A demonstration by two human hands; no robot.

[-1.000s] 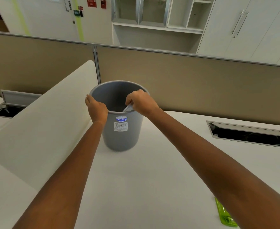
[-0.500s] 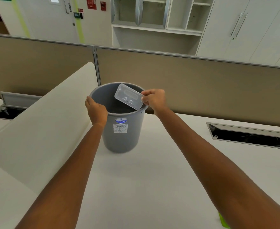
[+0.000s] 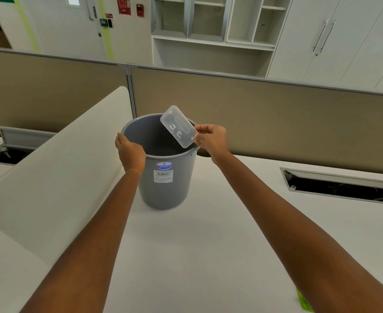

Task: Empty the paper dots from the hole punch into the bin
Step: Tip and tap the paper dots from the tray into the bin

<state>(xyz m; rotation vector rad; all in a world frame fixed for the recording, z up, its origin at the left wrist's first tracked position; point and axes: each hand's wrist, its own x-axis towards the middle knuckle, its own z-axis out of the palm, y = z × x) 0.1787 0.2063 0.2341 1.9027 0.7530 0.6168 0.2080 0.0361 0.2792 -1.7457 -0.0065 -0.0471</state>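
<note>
A grey plastic bin point(image 3: 163, 188) with a blue label stands on the white desk point(image 3: 197, 256). My left hand point(image 3: 130, 152) grips its near left rim. My right hand point(image 3: 210, 138) pinches one end of a clear plastic tray point(image 3: 178, 129), the hole punch's dot cover, and holds it tilted above the bin's right rim. The tray looks see-through with nothing visible inside. A green piece of the hole punch point(image 3: 303, 301) shows at the bottom right, mostly hidden behind my right forearm.
A white curved divider panel point(image 3: 57, 172) slants up on the left of the bin. Beige partition walls point(image 3: 265, 114) run behind the desk. An open cable tray point(image 3: 344, 188) is sunk into the desk on the right, another point(image 3: 7, 152) on the left.
My right hand has risen out of the bin and lifted the clear tray above the rim, then slightly higher and to the right. My left hand has stayed on the rim.
</note>
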